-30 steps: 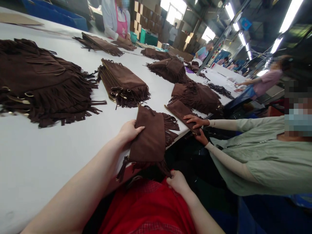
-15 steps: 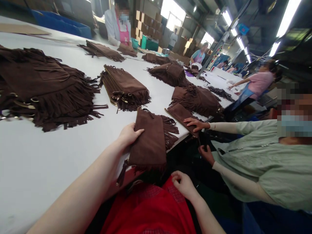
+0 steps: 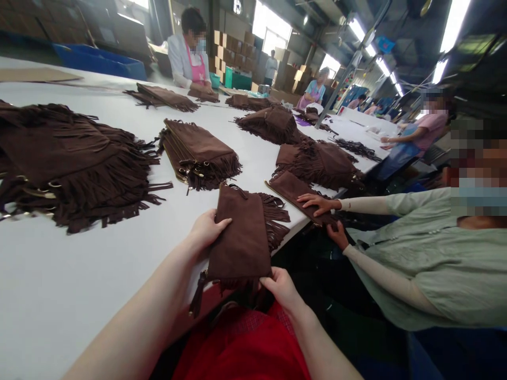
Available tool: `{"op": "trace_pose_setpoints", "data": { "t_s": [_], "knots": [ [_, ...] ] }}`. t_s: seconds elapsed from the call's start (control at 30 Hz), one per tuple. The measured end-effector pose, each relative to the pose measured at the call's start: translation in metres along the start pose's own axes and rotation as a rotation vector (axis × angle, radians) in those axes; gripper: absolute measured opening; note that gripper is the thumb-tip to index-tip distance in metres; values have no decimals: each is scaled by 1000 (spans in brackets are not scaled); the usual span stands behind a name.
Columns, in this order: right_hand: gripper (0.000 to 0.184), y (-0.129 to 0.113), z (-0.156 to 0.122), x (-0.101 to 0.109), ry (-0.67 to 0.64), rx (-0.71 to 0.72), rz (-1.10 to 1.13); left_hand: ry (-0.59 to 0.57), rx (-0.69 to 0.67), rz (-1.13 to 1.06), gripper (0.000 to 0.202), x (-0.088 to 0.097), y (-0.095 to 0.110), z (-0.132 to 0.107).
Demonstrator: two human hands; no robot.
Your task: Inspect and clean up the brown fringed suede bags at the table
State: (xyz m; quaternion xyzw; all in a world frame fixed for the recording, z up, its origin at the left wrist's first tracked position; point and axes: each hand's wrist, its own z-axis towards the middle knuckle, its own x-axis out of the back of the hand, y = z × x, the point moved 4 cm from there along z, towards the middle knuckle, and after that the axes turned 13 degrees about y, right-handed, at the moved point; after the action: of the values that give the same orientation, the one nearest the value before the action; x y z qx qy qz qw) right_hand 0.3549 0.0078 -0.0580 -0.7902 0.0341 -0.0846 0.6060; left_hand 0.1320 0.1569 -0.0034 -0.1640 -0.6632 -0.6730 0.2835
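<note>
A flat brown fringed pouch (image 3: 240, 237) lies over the front edge of the white table (image 3: 130, 274), its fringe spread to the right and a zipper tassel (image 3: 197, 295) hanging at its lower left corner. My left hand (image 3: 208, 229) grips the pouch's left side, thumb on top and fingers hidden beneath. At the lower right corner, my right hand (image 3: 279, 287) pinches the pouch's edge. Just beyond it sits a stack of zipped brown pouches (image 3: 202, 150) with gold zippers.
A large heap of fringed pouches (image 3: 67, 163) lies at left, another pile (image 3: 317, 161) at right. Close on my right, a co-worker in a green shirt (image 3: 415, 253) handles another brown pouch (image 3: 295, 192). A person in a pink apron (image 3: 194, 63) works across the table.
My right hand has moved up from over my lap and taken hold of the pouch's lower right corner. My left hand keeps its grip. The co-worker's lower hand has come up to their pouch.
</note>
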Motion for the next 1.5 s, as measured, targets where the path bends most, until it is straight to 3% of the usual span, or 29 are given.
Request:
{"op": "trace_pose_setpoints", "data": {
  "t_s": [0.37, 0.67, 0.77, 0.9, 1.03, 1.13, 1.23, 1.37, 1.5],
  "knots": [
    [35, -4, -13, 8, -60, 31, -47, -14, 20, 26, 28, 3, 6, 0],
    [17, 35, -3, 13, 8, -122, -389, -15, 2, -3, 31, 0, 0, 0],
    [16, 60, -5, 32, 47, -191, -487, -16, 15, -8, 31, -1, -1, 1],
    [19, 84, -10, 76, 120, -185, -609, 4, 9, 7, 31, 0, 0, 2],
    [26, 73, -13, 104, 212, -50, -658, -3, 7, 21, 34, -1, 0, 2],
    [44, 39, -13, 91, 200, 196, -499, -14, 6, 4, 34, -3, -2, 2],
    [51, 7, -13, 55, 67, 297, -255, -8, 25, -1, 35, -4, -4, 2],
    [39, -5, -4, 8, -21, 98, 79, -9, 18, -24, 35, -5, -7, 2],
    [26, 5, 3, -11, 23, -72, 159, -10, 17, -45, 35, -6, -9, 3]
  ]
}}
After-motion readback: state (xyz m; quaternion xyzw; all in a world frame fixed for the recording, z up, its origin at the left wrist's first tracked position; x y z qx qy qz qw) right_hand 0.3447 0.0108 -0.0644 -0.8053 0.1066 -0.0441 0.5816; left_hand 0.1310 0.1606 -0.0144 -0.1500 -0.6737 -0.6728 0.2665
